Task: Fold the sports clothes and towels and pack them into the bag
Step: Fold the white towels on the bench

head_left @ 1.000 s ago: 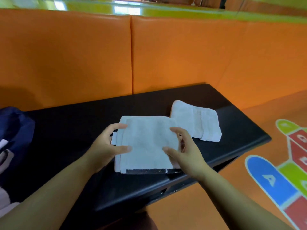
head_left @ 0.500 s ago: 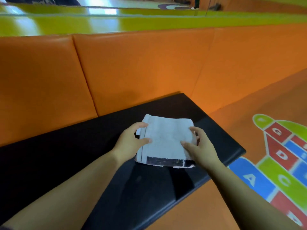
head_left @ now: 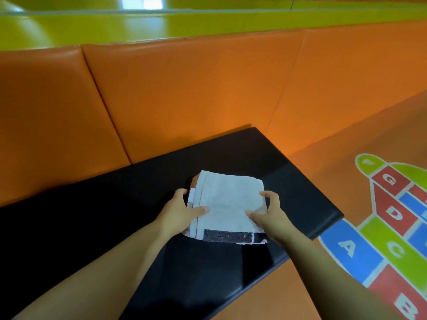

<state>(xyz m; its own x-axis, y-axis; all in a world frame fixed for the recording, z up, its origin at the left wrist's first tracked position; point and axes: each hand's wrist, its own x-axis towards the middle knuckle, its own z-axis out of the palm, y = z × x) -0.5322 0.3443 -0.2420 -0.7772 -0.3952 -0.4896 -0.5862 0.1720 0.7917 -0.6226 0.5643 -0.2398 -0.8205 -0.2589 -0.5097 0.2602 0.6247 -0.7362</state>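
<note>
A folded white towel [head_left: 227, 204] with a dark band along its near edge is held at the right end of the black desk [head_left: 115, 227]; whether it rests on the surface or is just lifted cannot be told. Its left edge is gripped by the left hand [head_left: 178, 213], thumb on top and fingers tucked beneath, and its right edge is gripped likewise by the right hand [head_left: 270, 215]. Further layers of cloth are seen under the near right corner. The bag is not in view. The step in hand is judged to be the carrying of the bundle to the bag. The bundle should be kept level and pressed evenly from both sides, with the loose near corner supported from below, so that no fold is sprung open.
</note>
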